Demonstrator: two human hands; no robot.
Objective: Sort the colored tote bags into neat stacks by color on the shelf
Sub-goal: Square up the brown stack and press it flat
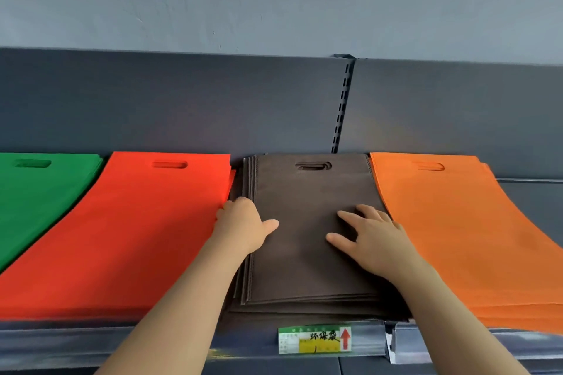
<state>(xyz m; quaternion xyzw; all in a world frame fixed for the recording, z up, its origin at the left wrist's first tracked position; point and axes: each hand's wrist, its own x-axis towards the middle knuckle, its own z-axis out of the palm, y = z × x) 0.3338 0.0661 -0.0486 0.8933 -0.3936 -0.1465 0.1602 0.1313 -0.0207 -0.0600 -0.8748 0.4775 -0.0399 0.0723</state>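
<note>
Four stacks of flat tote bags lie side by side on a dark shelf: green [39,192] at the far left, then red [137,222], brown [304,207] in the middle, and orange [451,222] on the right. My left hand [240,225] is on the brown stack's left edge, its fingers curled down over the side next to the red bags and its thumb lying on top. My right hand [371,237] rests flat on the top brown bag near its right edge, fingers spread. The brown bags' edges are slightly fanned at the left and front.
The shelf's front rail [91,341] carries a green and yellow price label [315,339] with a red arrow. A dark back panel [182,100] with a slotted upright [342,106] rises behind the stacks. Bare shelf shows at the far right [536,201].
</note>
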